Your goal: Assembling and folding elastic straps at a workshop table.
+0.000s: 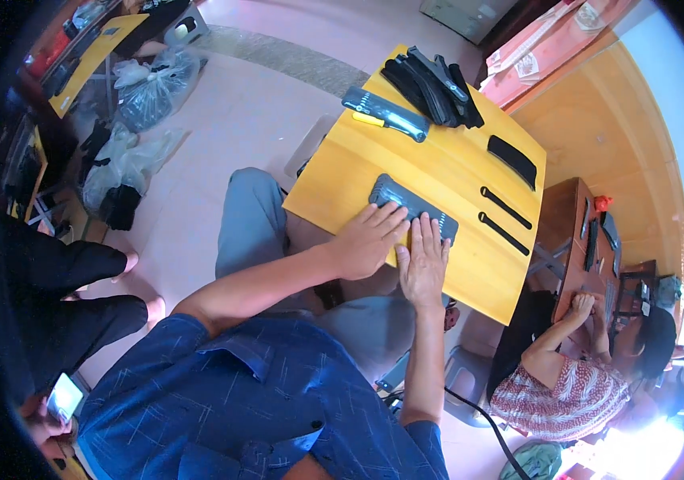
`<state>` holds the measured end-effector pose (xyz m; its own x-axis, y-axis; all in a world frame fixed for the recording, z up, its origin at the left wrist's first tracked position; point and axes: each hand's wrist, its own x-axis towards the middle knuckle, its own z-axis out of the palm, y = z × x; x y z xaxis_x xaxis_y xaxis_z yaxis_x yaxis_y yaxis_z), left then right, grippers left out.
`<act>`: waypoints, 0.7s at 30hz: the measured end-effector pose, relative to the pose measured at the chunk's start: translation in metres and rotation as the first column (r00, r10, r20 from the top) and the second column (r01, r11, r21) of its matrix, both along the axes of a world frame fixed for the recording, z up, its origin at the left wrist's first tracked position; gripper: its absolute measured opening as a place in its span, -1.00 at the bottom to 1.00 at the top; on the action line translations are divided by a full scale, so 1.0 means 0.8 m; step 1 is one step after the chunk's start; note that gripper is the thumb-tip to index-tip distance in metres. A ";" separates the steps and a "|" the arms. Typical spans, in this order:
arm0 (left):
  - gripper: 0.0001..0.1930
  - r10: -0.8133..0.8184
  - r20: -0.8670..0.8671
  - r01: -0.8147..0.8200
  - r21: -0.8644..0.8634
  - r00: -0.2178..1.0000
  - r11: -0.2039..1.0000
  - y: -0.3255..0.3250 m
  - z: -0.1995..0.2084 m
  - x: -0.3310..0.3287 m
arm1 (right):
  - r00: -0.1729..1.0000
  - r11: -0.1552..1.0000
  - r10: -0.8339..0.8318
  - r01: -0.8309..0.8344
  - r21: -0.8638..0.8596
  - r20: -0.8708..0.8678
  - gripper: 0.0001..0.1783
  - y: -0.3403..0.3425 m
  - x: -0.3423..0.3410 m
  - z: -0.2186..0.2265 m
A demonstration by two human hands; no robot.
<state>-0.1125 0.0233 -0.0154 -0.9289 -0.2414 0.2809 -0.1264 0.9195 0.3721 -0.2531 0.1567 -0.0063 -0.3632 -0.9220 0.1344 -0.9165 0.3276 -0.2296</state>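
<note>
My left hand [367, 242] and my right hand [424, 270] lie side by side on the near edge of a flat, dark grey rectangular piece [406, 197] with a shiny surface and pale marks along it. Both hands have their fingers stretched out flat, pressing on the piece and not wrapped round it. The fingers hide part of its near side. Beyond it lies a similar glossy dark piece [406, 122], with a small yellow tool [368, 119] against its near edge. Two black straps [507, 206] with looped ends lie parallel to the right.
The yellow table [326, 188] also bears a curved black piece [512, 162] and a heap of black straps [430, 88]. At right, a person [570, 392] works at a brown table [572, 264]. Plastic bags [158, 88] sit on the floor at left, near another person's legs [94, 272].
</note>
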 end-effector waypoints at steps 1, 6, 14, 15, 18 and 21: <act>-0.35 0.017 0.009 -0.017 0.004 1.000 1.000 -0.002 0.004 0.001 | 1.000 1.000 -0.018 0.018 -0.017 0.008 -0.32 0.003 -0.001 0.000; -0.32 0.028 0.054 -0.028 -0.002 0.998 1.000 -0.012 -0.006 0.008 | 0.988 0.987 -0.150 0.152 -0.048 0.040 -0.32 0.028 -0.008 -0.004; -0.28 0.035 0.053 -0.037 0.032 0.998 0.999 -0.012 -0.011 0.007 | 0.998 0.998 -0.060 0.059 -0.018 -0.008 -0.28 0.016 0.009 -0.001; -0.28 0.036 0.057 -0.038 0.028 0.998 0.999 -0.012 -0.011 0.007 | 1.000 1.000 -0.016 0.015 -0.009 -0.007 -0.28 0.010 0.012 -0.003; -0.28 0.048 0.053 -0.049 0.027 0.997 0.998 -0.013 -0.010 0.006 | 1.000 1.000 0.029 -0.028 0.012 -0.005 -0.27 0.001 0.012 -0.002; -0.28 0.068 0.053 -0.067 -0.014 0.996 0.998 -0.019 -0.009 0.006 | 0.999 0.999 0.034 -0.034 0.041 0.010 -0.26 0.000 0.011 0.000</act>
<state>-0.1074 0.0085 -0.0226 -0.9244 -0.3007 0.2345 -0.2078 0.9128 0.3515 -0.2445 0.1563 -0.0062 -0.3324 -0.9386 0.0928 -0.9253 0.3054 -0.2250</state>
